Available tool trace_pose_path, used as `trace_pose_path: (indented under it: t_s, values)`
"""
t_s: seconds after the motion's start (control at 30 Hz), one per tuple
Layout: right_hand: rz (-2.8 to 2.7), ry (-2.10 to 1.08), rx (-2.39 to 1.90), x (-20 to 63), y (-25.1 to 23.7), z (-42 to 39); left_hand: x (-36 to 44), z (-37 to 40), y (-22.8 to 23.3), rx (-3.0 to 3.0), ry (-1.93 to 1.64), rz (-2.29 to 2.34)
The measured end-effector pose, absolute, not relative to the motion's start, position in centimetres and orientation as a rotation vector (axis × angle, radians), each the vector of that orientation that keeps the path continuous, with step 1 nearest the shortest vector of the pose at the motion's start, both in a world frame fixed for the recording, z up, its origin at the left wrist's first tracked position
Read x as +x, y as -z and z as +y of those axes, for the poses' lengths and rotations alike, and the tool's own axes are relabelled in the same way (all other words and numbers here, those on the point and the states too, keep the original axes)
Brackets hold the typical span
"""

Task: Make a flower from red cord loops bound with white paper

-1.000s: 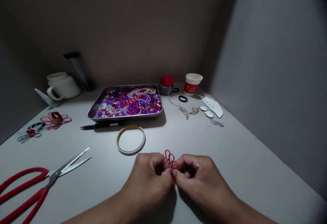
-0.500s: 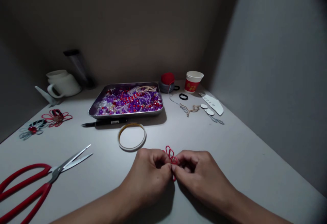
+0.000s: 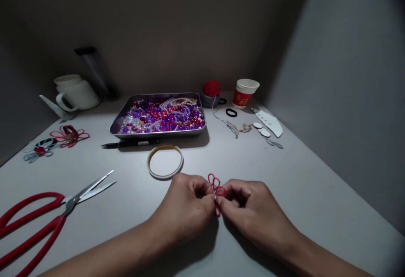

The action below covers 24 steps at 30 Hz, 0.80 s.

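A small looped piece of thin red wire [image 3: 217,188] is pinched between the left hand [image 3: 186,207] and the right hand [image 3: 251,209], low over the front middle of the pale grey worktop [image 3: 316,192]. The fingers of both hands are closed on the wire, thumb against forefinger, with the knuckles almost touching; two or three rounded loops are seen rising above the fingertips and a short red end is seen hanging below them.

Just beyond the left hand, a flat white ring with a yellowish inner edge [image 3: 165,161] is laid on the worktop. Behind it, a black pen [image 3: 131,143] is placed along the front of a shallow metal tray filled with purple, red and clear beads [image 3: 158,131]. Large scissors with red handles [image 3: 47,218] are laid well to the left, blades slightly parted. Two finished wire flowers, one red [image 3: 69,134] and one pale with a red centre [image 3: 39,152], are set at the far left. A red-and-white paper cup [image 3: 245,93] is stood near the back right corner.
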State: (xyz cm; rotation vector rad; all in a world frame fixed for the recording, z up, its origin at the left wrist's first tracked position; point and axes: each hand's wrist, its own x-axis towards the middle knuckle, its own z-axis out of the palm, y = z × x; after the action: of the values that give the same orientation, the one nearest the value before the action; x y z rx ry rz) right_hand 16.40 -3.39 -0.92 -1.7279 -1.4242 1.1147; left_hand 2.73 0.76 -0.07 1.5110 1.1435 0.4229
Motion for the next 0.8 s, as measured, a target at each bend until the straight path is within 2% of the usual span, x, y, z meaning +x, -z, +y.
trace_pose_path:
  t_s: [0.53, 0.8]
  values:
    - [-1.406, -1.140, -1.733, 16.62, 1.08, -3.32, 2.63, 0.72, 0.13, 1.411, -0.407, 1.122]
    - [-1.130, -1.368, -1.644, 17.24, 0.55, -2.85, 2.06, 0.69, -0.57, 1.292, -0.505, 0.952]
